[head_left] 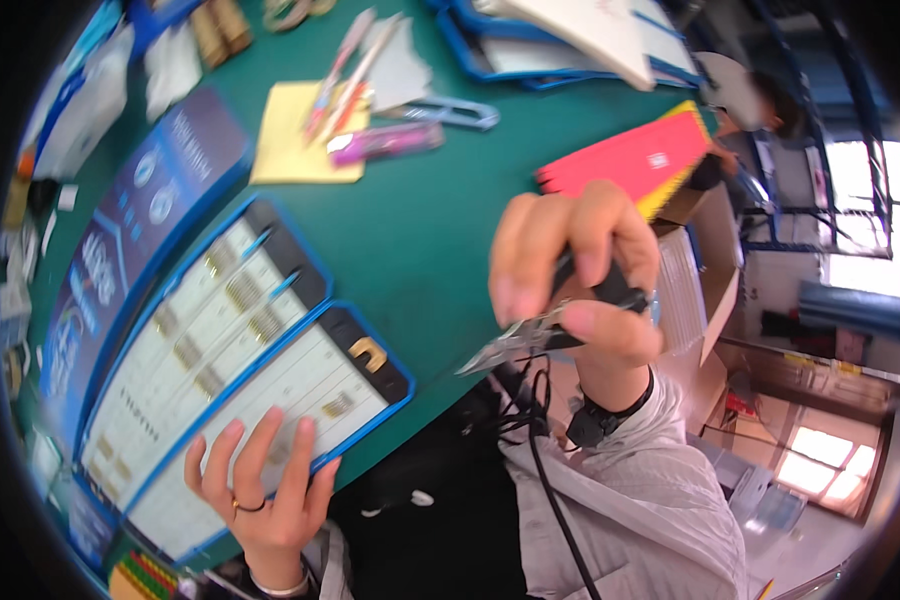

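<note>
My left hand [265,490] lies with its fingers spread on the near panel of a blue-edged board [260,450]. It holds nothing, and a ring and a wrist band show on it. White panels with small clusters of gold-coloured pieces [242,293] make up the board, which has dark end strips. Raised over the table's near edge, my right hand [580,270] pinches a crinkled clear plastic bag [505,347] between thumb and fingers. A black object [620,290] sits within the same grip, partly hidden by the fingers; its kind is unclear.
A long blue printed box [120,250] lies beyond the board. Yellow paper [295,115] carries pens and a purple-pink packet [385,142]. A red booklet [625,155] lies near my right hand. Farther back is a blue tray [530,70]. A black cable [545,470] hangs across my body.
</note>
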{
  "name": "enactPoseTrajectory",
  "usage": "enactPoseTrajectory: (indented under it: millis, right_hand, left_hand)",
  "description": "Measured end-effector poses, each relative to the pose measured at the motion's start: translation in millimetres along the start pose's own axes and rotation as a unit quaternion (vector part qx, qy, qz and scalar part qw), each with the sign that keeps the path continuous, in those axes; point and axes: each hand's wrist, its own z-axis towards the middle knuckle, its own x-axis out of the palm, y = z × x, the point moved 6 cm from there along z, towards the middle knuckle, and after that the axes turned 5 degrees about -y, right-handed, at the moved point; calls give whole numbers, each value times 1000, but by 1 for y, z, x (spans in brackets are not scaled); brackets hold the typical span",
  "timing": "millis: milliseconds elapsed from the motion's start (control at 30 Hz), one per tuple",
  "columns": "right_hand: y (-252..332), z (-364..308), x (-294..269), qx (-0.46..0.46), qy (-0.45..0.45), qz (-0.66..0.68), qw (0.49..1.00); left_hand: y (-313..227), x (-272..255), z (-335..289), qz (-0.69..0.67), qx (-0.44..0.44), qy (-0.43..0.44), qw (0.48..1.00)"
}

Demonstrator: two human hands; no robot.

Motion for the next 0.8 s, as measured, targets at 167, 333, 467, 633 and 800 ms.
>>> enactPoseTrajectory:
  millis: [167,333,467,633,800]
  right_hand:
    - [110,-23,-81,-114,-209,-150,959]
    - [133,-31,-196,-119,-303,-740,588]
    - [122,-36,-243,-74,-254,-778,570]
    - [110,-27,-243,23,-243,-822,515]
    - [110,-22,-236,19,-195,-876,440]
  left_hand:
    - [-2,3,2,-26,19,-30,999]
    - [-5,-4,1,-36,1,-22,999]
    - [-8,0,11,-37,8,-40,999]
    - [-5,-4,8,-40,0,-49,998]
    - [-6,-4,8,-47,2,-59,997]
